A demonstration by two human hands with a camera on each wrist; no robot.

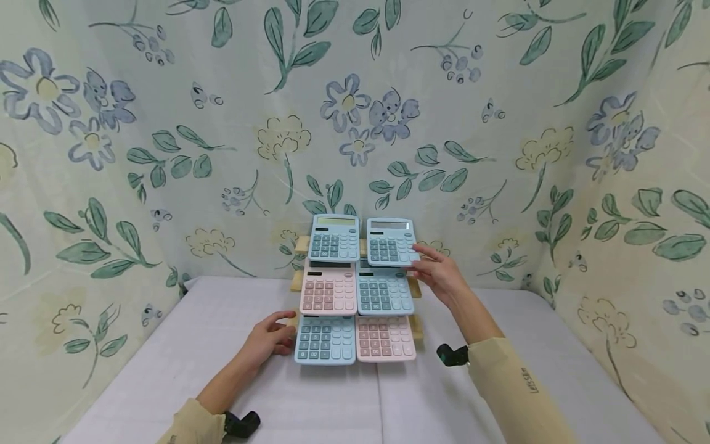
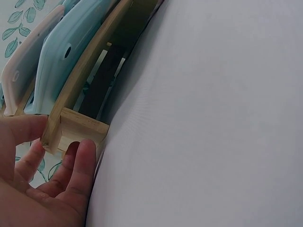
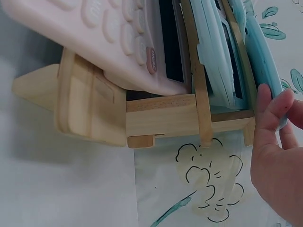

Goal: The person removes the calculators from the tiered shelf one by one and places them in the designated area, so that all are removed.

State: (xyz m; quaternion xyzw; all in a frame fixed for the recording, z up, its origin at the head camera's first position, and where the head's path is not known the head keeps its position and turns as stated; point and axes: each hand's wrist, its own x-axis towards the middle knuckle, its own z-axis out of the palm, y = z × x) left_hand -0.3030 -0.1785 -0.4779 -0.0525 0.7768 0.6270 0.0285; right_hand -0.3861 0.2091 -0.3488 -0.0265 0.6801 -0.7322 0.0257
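A tiered wooden rack (image 3: 161,116) holds several calculators in two columns. At its top right, my right hand (image 1: 440,275) pinches the right edge of a light blue calculator (image 1: 390,242). The right wrist view shows the fingertips (image 3: 277,106) at that edge. Down at the front left end, my left hand (image 1: 265,341) holds the end of the rack's lowest tier, fingers curled about the wooden corner (image 2: 75,127). Beside that hand sits a blue calculator (image 1: 325,340), with a pink calculator (image 1: 385,339) to its right.
In the middle tier stand a pink calculator (image 1: 328,288) and a blue calculator (image 1: 385,291). Another blue calculator (image 1: 334,238) stands at the top left. A white cloth (image 1: 222,308) covers the table, and a floral curtain (image 1: 238,154) hangs close behind the rack.
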